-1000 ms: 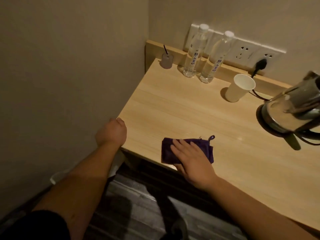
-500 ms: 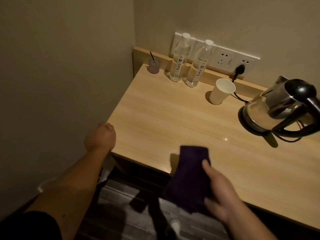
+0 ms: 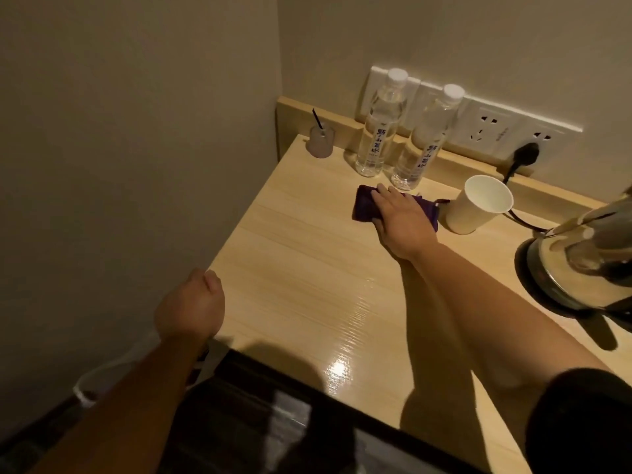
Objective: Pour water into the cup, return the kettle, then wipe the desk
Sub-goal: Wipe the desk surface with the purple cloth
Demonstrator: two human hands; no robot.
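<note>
My right hand [image 3: 400, 217] lies flat on a dark purple cloth [image 3: 364, 206], pressing it onto the light wooden desk [image 3: 307, 275] near the back, just in front of two water bottles. A white paper cup [image 3: 478, 205] stands right of the cloth, close to it. The steel kettle [image 3: 581, 261] sits on its base at the right edge, partly cut off. My left hand [image 3: 191, 306] is closed in a loose fist and rests against the desk's front left corner, holding nothing.
Two clear water bottles [image 3: 378, 128] [image 3: 425, 142] stand at the back by the wall sockets [image 3: 485, 128]. A small grey holder with a black stick [image 3: 321, 140] sits in the back left corner. The kettle's cord is plugged in at the black plug [image 3: 627, 153]. A wall runs along the left.
My right hand picked the cloth up from the desk's front edge and carried it to the back, where it now presses it down by the bottles. My left hand stayed at the corner.
</note>
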